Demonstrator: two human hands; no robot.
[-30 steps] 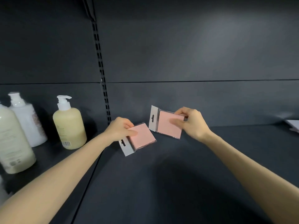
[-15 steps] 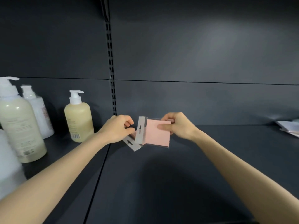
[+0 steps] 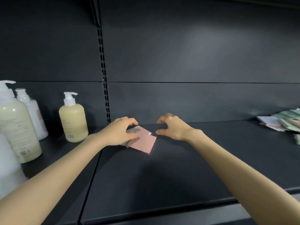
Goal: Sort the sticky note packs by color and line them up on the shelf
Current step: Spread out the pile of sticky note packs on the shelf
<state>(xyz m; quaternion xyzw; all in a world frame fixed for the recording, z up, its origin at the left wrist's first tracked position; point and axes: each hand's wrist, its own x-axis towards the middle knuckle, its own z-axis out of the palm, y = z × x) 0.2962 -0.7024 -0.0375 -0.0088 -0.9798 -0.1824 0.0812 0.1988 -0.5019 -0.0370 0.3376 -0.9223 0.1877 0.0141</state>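
Between our two hands, the pink packs (image 3: 143, 143) lie flat on the shelf (image 3: 162, 184), one corner pointing back toward us. They look like two packs overlapped, though the blur and the shiny wrap keep us from being sure. Our left hand (image 3: 120, 133) covers their left part. Its fingers curl over the far edge and the thumb sits on top, so this hand grasps them and pins them down. We judge the hold is there to stop the slippery wrappers sliding while they get squared up. Our right hand (image 3: 172, 127) hovers just to the right of the packs, apart from them. Its fingers are loosely bent and spread with nothing in them, so it is free. Thumb and forefinger face the packs' right corner, a handy pose for nudging that corner straight.

Far out beyond the right hand, a loose pile of packs (image 3: 283, 122) in green, pale blue and other soft colours lies near the back wall. Most of the sorting, we judge, is not yet done, and the pink ones start the row at the left end of this section. Beyond the left hand, past the slotted upright (image 3: 103, 88), stand pump bottles (image 3: 73, 118). The pink packs sit askew, so the next move likely calls for turning them square to the wall.
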